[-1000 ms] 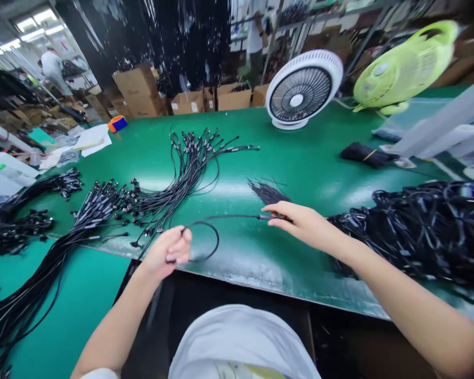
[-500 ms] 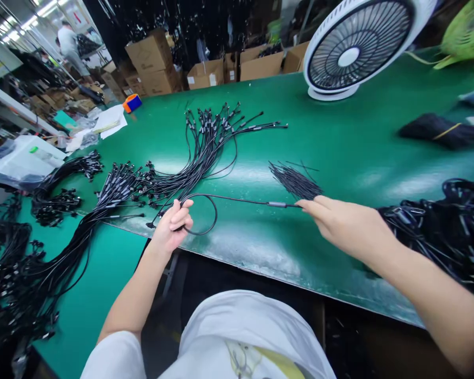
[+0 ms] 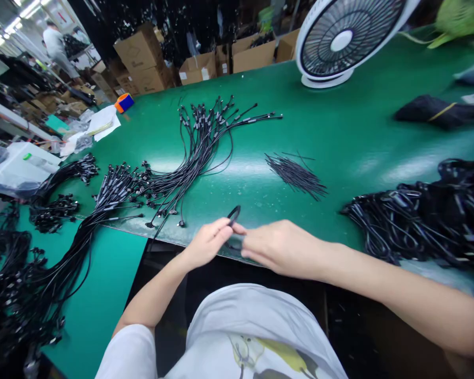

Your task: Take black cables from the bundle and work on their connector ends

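At the green bench [image 3: 351, 152] I saw the left hand [image 3: 206, 242] hold a looped black cable [image 3: 238, 210], the right hand [image 3: 283, 247] close beside.

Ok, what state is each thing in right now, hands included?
Left hand: closed on the black cable
Right hand: beside the left, blurred; grip unclear
Black cable: looped, mostly hidden by the hands
Middle cable bundle: loose, ends fanned out
Thin black strips: loose pile
Right-hand cable heap: coiled, piled up
Dark bundle: banded in yellow
White fan: standing; running or not, unclear
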The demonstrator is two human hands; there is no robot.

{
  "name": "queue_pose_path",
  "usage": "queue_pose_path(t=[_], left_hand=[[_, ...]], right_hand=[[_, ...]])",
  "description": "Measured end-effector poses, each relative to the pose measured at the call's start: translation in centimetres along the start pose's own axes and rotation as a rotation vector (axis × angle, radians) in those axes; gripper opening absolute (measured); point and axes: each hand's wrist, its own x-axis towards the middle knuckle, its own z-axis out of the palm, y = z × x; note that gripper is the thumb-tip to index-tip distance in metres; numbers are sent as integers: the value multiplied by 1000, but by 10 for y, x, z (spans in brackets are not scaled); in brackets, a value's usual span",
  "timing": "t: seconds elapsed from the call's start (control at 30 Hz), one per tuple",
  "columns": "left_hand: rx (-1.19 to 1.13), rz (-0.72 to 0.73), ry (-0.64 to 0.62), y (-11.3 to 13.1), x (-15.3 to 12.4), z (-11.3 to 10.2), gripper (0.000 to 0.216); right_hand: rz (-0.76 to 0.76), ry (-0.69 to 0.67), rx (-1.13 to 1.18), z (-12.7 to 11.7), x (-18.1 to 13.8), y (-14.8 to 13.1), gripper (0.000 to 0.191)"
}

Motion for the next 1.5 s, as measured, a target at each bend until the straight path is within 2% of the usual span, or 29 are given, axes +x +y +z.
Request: queue_pose_path(t=[0.07,0.13,0.2,0.3,0.37,0.4,0.5,0.57,0.67,0.77,0.8,0.87,0.93,1.03,1.1,1.13,1.23,1.3,1.4,1.5], left_hand=[[75,-12,-85,1,-2,7,36],[-58,-30,-94,1,-2,8,38],[-275,-49,-43,0,0,8,40],[-458,-62,69,-6,8,13,41],[-442,-60,97,-13,13,21,42],[-416,-52,99,-17,15,25,44],[-301,0,145,-31,16,36,47],[-166,27,185,-37,15,38,47],[96,-13,142,-40,15,35,43],[283,-94,58,-41,18,36,79],[317,-104,44,-43,19,38,81],[366,-110,34,-46,20,45,66],[408,-123,22,-50,20,51,46],[442,-118,-11,-52,20,58,22],[367,-78,-21,-51,21,59,11],[277,-83,-48,-51,21,59,12],[-84,-213,-213,-48,22,59,28],[-259,-280,-263,-48,22,60,38],[-440,-318,-207,-50,23,64,46],[-569,-378,-132,-54,25,71,45]], right_hand=[[125,118,97,-6,12,8,32],[253,277,297,-3,18,20,27],[383,474,582,12,20,29,30],[503,555,1065,42,21,28,38],[546,587,1345,56,23,21,42],[569,647,1464,58,24,17,45],[605,807,1691,53,29,7,44],[582,819,1720,48,32,2,38],[522,766,1612,51,33,-2,47],[593,740,1506,61,35,-2,49],[642,752,1518,64,36,-1,49],[729,762,1598,67,38,2,51],[751,775,1646,67,39,5,50],[665,875,1613,64,40,8,46],[591,876,1624,62,40,10,43],[573,842,1655,61,39,11,42],[583,718,1791,57,37,17,43],[594,655,1864,56,35,22,44],[614,635,1894,58,35,27,48],[670,722,1785,66,38,26,52]])
